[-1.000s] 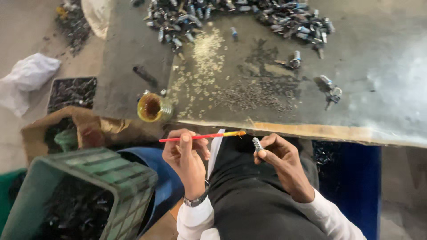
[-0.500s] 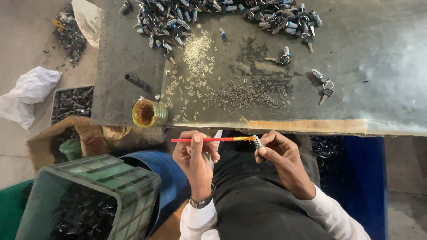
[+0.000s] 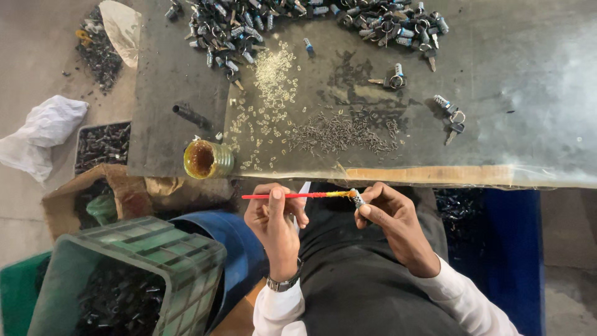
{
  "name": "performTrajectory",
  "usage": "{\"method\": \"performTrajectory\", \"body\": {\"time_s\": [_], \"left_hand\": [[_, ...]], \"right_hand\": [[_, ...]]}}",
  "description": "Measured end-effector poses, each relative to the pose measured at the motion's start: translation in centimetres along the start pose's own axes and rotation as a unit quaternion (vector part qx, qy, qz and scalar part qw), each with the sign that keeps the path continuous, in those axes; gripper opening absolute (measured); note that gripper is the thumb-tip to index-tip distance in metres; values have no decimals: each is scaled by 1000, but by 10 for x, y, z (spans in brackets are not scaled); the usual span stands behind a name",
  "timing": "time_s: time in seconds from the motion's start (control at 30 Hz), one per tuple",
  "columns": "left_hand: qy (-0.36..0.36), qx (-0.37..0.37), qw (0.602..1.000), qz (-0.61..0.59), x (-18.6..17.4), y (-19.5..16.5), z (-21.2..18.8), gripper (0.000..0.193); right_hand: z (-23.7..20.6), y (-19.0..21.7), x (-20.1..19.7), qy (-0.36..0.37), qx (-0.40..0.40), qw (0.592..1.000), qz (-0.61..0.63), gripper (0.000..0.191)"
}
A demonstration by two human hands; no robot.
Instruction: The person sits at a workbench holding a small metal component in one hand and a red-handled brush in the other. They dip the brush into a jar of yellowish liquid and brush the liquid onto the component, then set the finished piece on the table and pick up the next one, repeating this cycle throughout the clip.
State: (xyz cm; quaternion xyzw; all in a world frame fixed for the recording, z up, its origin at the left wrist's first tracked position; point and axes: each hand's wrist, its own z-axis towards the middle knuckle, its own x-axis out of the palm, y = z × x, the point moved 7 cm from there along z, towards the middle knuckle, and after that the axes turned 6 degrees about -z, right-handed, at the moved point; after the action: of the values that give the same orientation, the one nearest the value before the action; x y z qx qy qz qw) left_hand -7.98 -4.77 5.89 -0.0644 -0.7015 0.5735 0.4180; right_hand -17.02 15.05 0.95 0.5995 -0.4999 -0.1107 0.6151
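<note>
Below table edge | left hand (image 3: 273, 224) pinches red brush (image 3: 289, 195) | right hand (image 3: 388, 218) clamps small silver lock cylinder (image 3: 357, 198)

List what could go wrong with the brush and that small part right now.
The brush tip, in the left hand, meets a small metal part pinched in the right hand over the lap; grease could drip onto the clothes. The part might slip from the fingers. The open jar sits near the table edge and could be knocked off.

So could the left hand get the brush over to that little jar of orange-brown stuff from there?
Probably yes. The left hand holds the red brush just below the table edge, and the open jar sits at that near edge, up and to its left, with nothing between them.
</note>
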Motion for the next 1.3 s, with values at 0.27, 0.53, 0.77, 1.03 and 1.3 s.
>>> {"method": "performTrajectory", "body": {"time_s": [0.27, 0.53, 0.77, 1.03, 1.3], "left_hand": [[-23, 11, 1000, -8, -2, -4, 2, 24], [-169, 249, 947, 109, -85, -87, 22, 29], [-251, 198, 866, 384, -157, -99, 71, 32], [-110, 50, 934, 336, -126, -8, 34, 33], [86, 62, 920, 378, 0, 4, 34, 15]], "right_hand": [[0, -1, -3, -2, 7, 1000, -9, 12], [-9, 7, -21, -40, 1, 994, -106, 16], [-30, -14, -70, -94, 31, 982, -163, 19], [-99, -30, -216, -322, 26, 880, -348, 25], [-90, 51, -171, -369, -104, 759, -526, 17]]}}
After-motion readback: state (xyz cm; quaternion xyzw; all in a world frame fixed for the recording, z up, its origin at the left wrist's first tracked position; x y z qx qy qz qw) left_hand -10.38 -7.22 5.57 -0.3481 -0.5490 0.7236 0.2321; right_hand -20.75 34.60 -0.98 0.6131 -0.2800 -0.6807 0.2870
